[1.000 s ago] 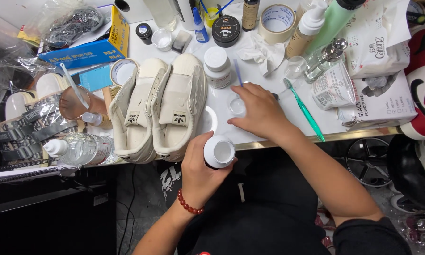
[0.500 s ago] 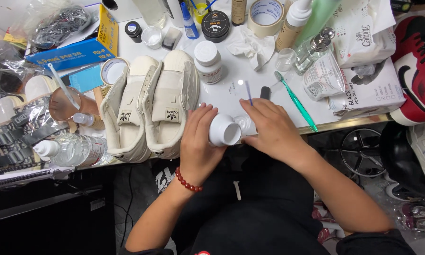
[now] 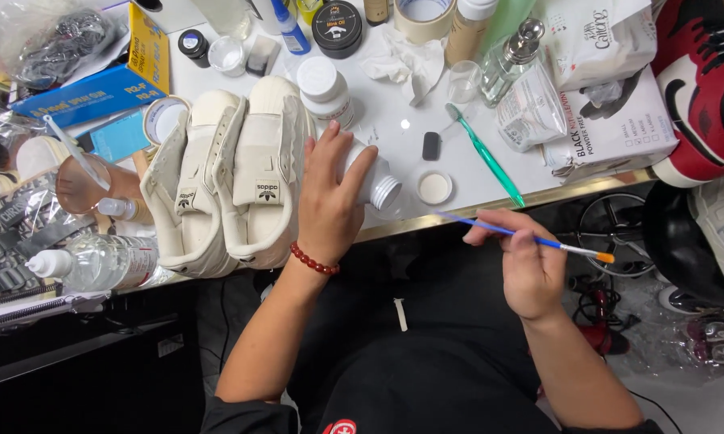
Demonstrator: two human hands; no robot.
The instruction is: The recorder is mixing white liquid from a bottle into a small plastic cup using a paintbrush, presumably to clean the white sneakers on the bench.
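Note:
My left hand (image 3: pixel 330 193) grips a white bottle (image 3: pixel 374 183) that lies tilted on the white table (image 3: pixel 394 128), its open threaded neck pointing right. The bottle's white cap (image 3: pixel 434 187) rests on the table just right of the neck. My right hand (image 3: pixel 527 269) hangs below the table's front edge and holds a thin blue paintbrush (image 3: pixel 531 238) with an orange tip pointing right. A pair of cream sneakers (image 3: pixel 229 177) lies soles-out immediately left of my left hand.
A green toothbrush (image 3: pixel 484 155), a small black block (image 3: pixel 431 145), a white jar (image 3: pixel 323 87), a glass bottle (image 3: pixel 513 63), tape roll (image 3: pixel 423 16) and paper bags (image 3: pixel 611 88) crowd the table. Plastic squeeze bottles (image 3: pixel 96 261) lie left. Red-and-black sneakers (image 3: pixel 711 88) sit right.
The cap came off the bottle and now lies on the table. My left hand laid the bottle down on the table; my right hand picked up the paintbrush and drew back below the edge.

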